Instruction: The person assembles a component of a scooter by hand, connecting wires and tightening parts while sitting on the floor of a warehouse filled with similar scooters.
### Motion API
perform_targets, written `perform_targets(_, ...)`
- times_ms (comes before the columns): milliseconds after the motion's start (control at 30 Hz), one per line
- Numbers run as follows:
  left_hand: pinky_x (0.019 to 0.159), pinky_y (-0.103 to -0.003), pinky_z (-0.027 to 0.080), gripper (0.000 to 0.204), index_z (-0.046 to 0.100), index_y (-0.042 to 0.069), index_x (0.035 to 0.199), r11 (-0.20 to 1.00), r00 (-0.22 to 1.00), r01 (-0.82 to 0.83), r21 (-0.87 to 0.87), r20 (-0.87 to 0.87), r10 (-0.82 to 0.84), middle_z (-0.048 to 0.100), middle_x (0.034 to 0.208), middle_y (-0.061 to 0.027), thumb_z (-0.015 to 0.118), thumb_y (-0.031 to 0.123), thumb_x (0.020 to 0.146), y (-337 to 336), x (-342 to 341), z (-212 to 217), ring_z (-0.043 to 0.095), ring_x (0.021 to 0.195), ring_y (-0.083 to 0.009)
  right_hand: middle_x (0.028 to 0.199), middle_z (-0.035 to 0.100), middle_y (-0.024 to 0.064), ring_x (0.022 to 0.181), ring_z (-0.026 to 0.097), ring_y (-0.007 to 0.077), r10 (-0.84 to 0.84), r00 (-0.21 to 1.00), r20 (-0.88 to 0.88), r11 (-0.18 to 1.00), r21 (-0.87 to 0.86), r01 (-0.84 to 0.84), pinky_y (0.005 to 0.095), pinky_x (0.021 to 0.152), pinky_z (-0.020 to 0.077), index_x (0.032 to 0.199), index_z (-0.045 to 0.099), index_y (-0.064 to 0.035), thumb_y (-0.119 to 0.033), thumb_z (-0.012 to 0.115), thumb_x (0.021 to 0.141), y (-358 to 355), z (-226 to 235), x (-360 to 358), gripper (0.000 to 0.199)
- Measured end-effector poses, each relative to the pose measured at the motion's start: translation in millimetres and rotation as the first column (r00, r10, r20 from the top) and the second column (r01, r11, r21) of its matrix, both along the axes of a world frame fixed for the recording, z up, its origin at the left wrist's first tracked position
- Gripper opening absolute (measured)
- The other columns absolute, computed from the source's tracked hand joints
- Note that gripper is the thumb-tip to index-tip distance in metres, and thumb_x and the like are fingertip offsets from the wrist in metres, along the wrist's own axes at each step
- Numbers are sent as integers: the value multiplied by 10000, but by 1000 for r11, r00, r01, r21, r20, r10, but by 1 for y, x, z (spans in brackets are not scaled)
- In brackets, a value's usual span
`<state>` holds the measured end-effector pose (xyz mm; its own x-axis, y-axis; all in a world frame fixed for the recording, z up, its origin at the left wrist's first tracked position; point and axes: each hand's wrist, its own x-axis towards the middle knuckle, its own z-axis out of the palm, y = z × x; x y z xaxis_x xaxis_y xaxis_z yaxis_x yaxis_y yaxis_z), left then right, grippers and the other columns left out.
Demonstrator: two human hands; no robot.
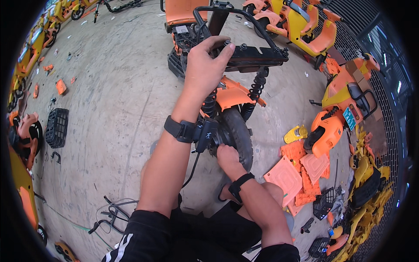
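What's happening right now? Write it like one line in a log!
left hand: grips black rear frame | right hand: at rear wheel hub | scooter: orange fender, stripped | floor: orange panels

Stripped scooter rear (238,94): black frame, orange fender, upright wheel (238,135), seemingly bare.

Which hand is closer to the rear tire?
Right. The right hand touches the rear tire low down; the left hand is higher, gripping the black frame.
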<state>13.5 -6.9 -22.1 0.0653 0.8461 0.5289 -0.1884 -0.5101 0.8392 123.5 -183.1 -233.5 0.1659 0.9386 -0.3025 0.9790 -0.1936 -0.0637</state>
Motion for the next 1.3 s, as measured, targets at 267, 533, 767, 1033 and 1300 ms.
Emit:
perform_targets(267, 753, -279, 512, 312, 703, -29, 1092, 1000, 1000, -6, 29, 5, 6, 733, 921, -104, 708, 217, 899, 2, 0, -1, 644, 793, -127, 929, 722, 235, 878, 725, 382, -18, 999, 39, 1000, 11, 17, 440, 777, 598, 1133, 605, 57, -63, 565, 890, 2, -4, -2, 274)
perform_targets(533, 769, -281, 518, 315, 699, -29, 1109, 1000, 1000, 7, 26, 24, -8, 735, 933, -110, 701, 212, 906, 0, -1, 1, 656, 810, -131, 906, 721, 222, 866, 725, 377, 61, 996, 67, 998, 21, -63, 444, 773, 596, 1153, 619, 29, -60, 581, 887, 3, -2, -1, 282)
perform_targets(767, 865, -275, 516, 331, 684, -38, 1182, 998, 999, 32, -47, -31, -33, 734, 1010, -98, 694, 177, 930, -4, -3, 3, 658, 956, -130, 926, 706, 232, 856, 718, 385, 64, 996, 59, 996, 64, -68, 450, 772, 592, 1088, 639, 15, -51, 596, 859, 5, 0, 0, 242)
perform_targets(1033, 930, -351, 507, 353, 590, -58, 1189, 1000, 999, -1, -8, 35, 1, 712, 1085, -217, 642, 164, 920, 0, -4, -5, 692, 1054, -282, 855, 709, 232, 816, 705, 402, -34, 997, -71, 985, 166, 45, 480, 761, 575, 977, 687, -10, -183, 645, 846, 24, 57, -23, 221)
perform_targets(1300, 942, -335, 500, 274, 646, -42, 1155, 996, 997, 74, -45, 9, -73, 710, 1081, -164, 623, 136, 948, -5, 1, -3, 672, 1069, -222, 754, 605, -34, 642, 495, 22, 250, 464, -850, 503, 524, 688, 199, 570, 398, 1028, 700, 14, -111, 622, 975, 34, 210, -28, 156)
